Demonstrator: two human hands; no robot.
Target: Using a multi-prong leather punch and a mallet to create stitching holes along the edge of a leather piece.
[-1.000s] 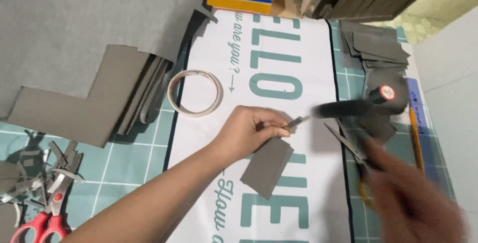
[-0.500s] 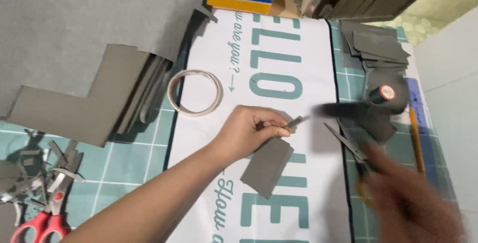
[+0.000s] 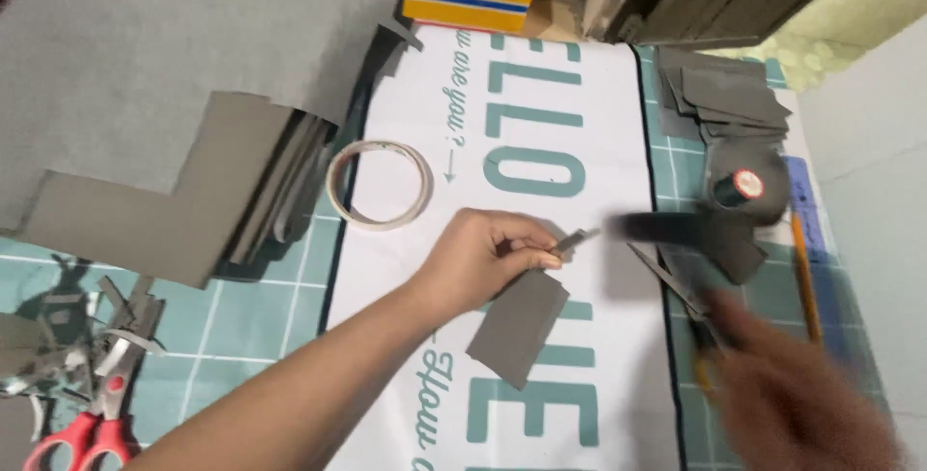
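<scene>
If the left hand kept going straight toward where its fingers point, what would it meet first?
Probably the blurred dark tool swung by the right hand; it lies just past the small grey strip the left hand pinches. Depth is unclear.

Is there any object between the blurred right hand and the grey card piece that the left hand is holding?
Nothing visible blocks it. Between the right hand and the grey card piece held by the left hand lies only the flat white printed sheet. A blurred dark tool hangs further up, beside that path.
</scene>
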